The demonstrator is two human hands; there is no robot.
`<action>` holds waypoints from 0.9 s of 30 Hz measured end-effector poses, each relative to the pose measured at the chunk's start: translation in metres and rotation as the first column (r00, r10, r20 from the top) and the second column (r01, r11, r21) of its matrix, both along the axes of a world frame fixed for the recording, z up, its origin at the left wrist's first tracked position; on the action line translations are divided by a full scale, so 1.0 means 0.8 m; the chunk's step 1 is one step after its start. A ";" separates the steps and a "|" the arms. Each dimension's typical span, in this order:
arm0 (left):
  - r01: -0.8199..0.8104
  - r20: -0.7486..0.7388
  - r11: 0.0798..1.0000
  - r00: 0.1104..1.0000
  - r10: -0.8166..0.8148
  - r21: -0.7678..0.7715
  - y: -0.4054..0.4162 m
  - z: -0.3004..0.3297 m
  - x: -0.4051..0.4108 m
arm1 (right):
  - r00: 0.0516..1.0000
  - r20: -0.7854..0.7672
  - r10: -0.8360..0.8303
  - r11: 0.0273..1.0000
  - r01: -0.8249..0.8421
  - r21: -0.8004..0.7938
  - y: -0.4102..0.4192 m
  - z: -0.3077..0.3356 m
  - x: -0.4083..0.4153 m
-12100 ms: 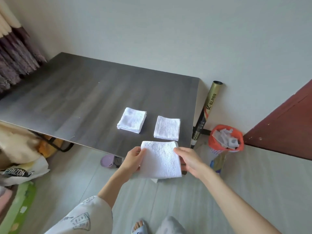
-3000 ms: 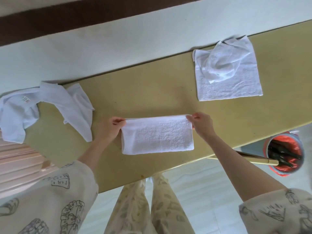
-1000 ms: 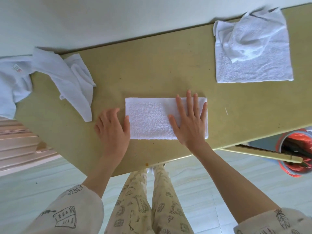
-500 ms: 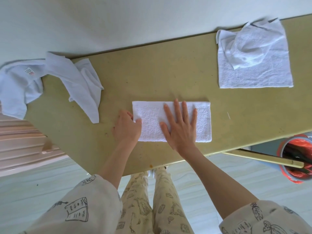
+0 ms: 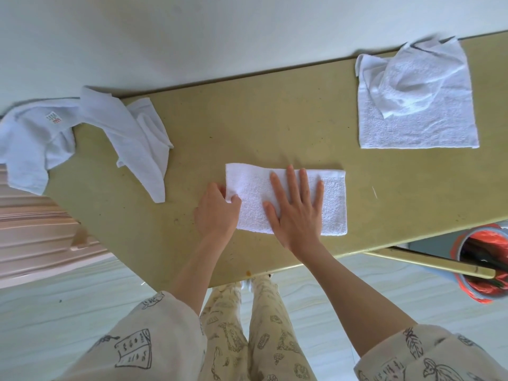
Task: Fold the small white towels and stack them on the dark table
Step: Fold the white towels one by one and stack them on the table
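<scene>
- Olive-yellow tabletop [image 5: 275,127]: far edge runs along a white wall; bare surface lies between the cloth piles.
- White crumpled cloths [image 5: 132,138], left end, one draped over the table's edge.
- White flat towel [image 5: 428,127], right end, a crumpled one on top.
- White folded towel [image 5: 334,204], a long strip near the front edge.
- Right hand [image 5: 297,213]: fingers straight, spread, pressing the strip's middle.
- Left hand [image 5: 217,213]: pinching the strip's left end.
- Red-lined bin [image 5: 483,265], on the floor beyond the right front edge.
</scene>
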State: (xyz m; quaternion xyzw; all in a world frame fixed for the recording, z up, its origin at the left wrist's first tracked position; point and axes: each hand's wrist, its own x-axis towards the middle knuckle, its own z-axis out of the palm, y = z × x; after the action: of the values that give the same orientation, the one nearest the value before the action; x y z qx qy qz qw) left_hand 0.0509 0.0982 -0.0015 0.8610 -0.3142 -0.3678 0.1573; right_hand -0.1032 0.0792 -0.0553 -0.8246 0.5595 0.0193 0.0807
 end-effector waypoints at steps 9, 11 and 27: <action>-0.253 -0.310 0.967 0.919 0.245 0.013 -0.006 -0.006 0.022 | 1.000 -0.007 -0.003 1.000 0.003 0.003 0.001 0.000 0.000; -0.202 -0.220 0.979 0.957 0.191 -0.031 -0.004 -0.009 0.015 | 1.000 -0.008 -0.006 1.000 0.006 0.007 0.001 0.001 0.000; -0.014 0.090 0.923 0.995 0.052 -0.384 0.000 0.017 -0.004 | 0.973 0.140 -0.184 0.983 0.180 0.043 -0.026 0.004 -0.044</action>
State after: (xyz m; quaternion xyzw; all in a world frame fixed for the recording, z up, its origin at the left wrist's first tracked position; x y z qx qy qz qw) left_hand 0.0474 0.0979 0.0124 0.8359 -0.3727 -0.2538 0.3130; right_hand -0.1383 0.0586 -0.0521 -0.7679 0.6250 -0.0391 0.1346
